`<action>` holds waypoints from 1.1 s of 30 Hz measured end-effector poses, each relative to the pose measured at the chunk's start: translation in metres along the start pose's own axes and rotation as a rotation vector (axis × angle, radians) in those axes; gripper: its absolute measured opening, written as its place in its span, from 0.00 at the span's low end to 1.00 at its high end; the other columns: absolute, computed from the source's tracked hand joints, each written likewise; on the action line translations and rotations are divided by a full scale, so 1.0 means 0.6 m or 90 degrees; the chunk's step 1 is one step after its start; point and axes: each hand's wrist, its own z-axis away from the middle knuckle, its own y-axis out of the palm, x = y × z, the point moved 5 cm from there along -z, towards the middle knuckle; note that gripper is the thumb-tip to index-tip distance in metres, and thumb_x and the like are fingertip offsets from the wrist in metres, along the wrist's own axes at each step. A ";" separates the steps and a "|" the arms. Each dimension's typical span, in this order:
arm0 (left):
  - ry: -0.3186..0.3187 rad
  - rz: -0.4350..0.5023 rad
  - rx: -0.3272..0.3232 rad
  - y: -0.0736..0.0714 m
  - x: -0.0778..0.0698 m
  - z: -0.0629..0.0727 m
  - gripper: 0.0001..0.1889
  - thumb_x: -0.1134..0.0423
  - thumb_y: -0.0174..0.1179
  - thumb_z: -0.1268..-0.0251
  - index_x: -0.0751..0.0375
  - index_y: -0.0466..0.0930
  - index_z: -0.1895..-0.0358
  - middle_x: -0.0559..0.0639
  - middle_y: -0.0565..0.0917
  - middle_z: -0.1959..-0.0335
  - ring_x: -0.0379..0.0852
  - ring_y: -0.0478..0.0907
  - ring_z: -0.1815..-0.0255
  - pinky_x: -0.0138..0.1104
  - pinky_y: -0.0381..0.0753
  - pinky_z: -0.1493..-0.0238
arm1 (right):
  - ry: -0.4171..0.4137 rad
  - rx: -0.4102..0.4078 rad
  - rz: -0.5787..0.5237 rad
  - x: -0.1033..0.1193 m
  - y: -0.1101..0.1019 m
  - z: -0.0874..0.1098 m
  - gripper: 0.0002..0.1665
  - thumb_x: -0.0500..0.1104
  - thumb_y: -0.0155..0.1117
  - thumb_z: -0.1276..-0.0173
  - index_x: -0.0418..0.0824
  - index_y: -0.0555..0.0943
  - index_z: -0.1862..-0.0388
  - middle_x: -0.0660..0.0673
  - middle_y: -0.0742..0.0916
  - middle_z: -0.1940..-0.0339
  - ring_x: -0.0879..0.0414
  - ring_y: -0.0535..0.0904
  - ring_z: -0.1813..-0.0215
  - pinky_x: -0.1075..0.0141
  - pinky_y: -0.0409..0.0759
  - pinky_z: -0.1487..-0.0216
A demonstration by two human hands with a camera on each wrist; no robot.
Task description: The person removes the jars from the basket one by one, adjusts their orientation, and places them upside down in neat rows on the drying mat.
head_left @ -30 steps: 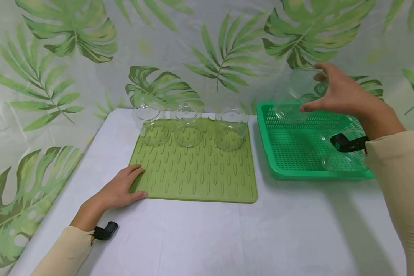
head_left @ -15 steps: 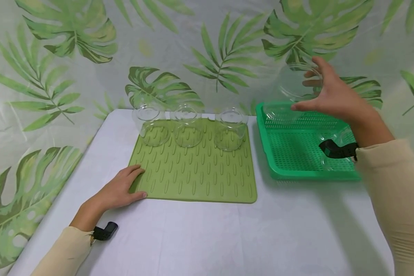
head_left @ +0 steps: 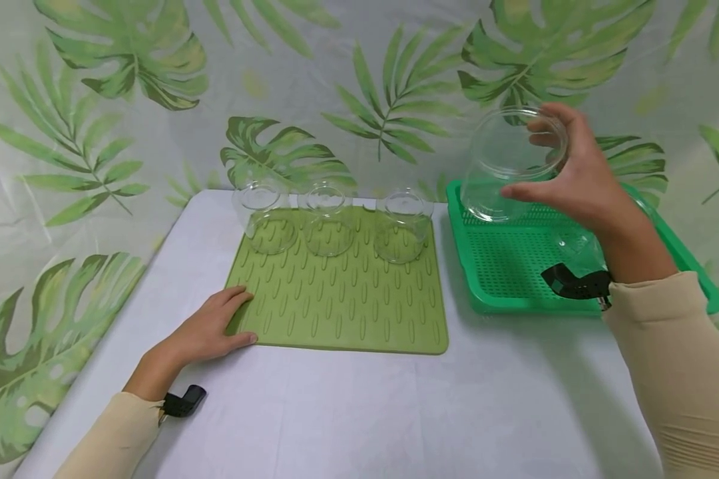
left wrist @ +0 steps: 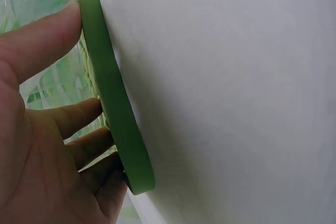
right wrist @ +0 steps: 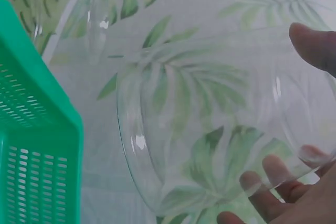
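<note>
Jar (head_left: 494,169) raised near the basket's (head_left: 515,305) back-left corner, right hand (head_left: 581,176) gripping it between thumb and fingers. Left hand (head_left: 208,332), fingers spread, touches the mat's (head_left: 335,319) front-left corner. Slack grip on smooth glass could cause a drop; low carrying could clip the basket.

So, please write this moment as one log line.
right hand: holds clear container near basket; left hand: touches mat edge; mat: three containers

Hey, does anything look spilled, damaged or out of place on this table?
Nothing looks spilled or visibly damaged. Slightly odd: on the green mat, the right clear cup stands farther from the middle cup than the left cup does, so their spacing looks uneven.
</note>
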 end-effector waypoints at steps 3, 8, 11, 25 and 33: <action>-0.001 -0.001 0.000 -0.001 -0.002 -0.002 0.40 0.50 0.67 0.38 0.69 0.64 0.29 0.69 0.61 0.26 0.72 0.57 0.26 0.63 0.64 0.30 | -0.011 0.010 0.024 0.010 0.001 0.003 0.63 0.39 0.77 0.44 0.62 0.47 0.21 0.44 0.65 0.24 0.51 0.63 0.23 0.68 0.60 0.44; 0.003 -0.002 -0.004 0.000 -0.001 -0.001 0.39 0.51 0.67 0.38 0.69 0.64 0.29 0.70 0.62 0.26 0.72 0.58 0.26 0.63 0.64 0.30 | -0.041 0.044 0.056 0.025 0.020 0.007 0.67 0.39 0.79 0.47 0.63 0.45 0.20 0.42 0.63 0.21 0.44 0.60 0.22 0.50 0.62 0.31; 0.000 -0.001 -0.004 0.001 0.000 0.000 0.39 0.52 0.67 0.38 0.69 0.64 0.29 0.70 0.62 0.26 0.72 0.58 0.26 0.63 0.64 0.30 | -0.050 0.059 0.080 0.035 0.036 0.009 0.68 0.40 0.80 0.48 0.59 0.44 0.19 0.44 0.63 0.21 0.41 0.58 0.22 0.35 0.59 0.31; -0.005 0.004 0.000 0.002 -0.002 0.000 0.39 0.52 0.66 0.38 0.69 0.63 0.28 0.70 0.61 0.26 0.72 0.57 0.26 0.63 0.63 0.30 | -0.182 0.082 0.280 0.075 0.100 0.029 0.67 0.45 0.83 0.53 0.45 0.52 0.19 0.34 0.67 0.24 0.33 0.62 0.25 0.31 0.61 0.33; -0.004 0.004 -0.003 0.002 -0.003 -0.001 0.39 0.52 0.66 0.38 0.69 0.63 0.28 0.70 0.61 0.26 0.71 0.57 0.26 0.64 0.63 0.30 | -0.208 0.084 0.334 0.090 0.130 0.036 0.66 0.51 0.84 0.55 0.38 0.57 0.22 0.35 0.69 0.25 0.34 0.63 0.26 0.30 0.62 0.33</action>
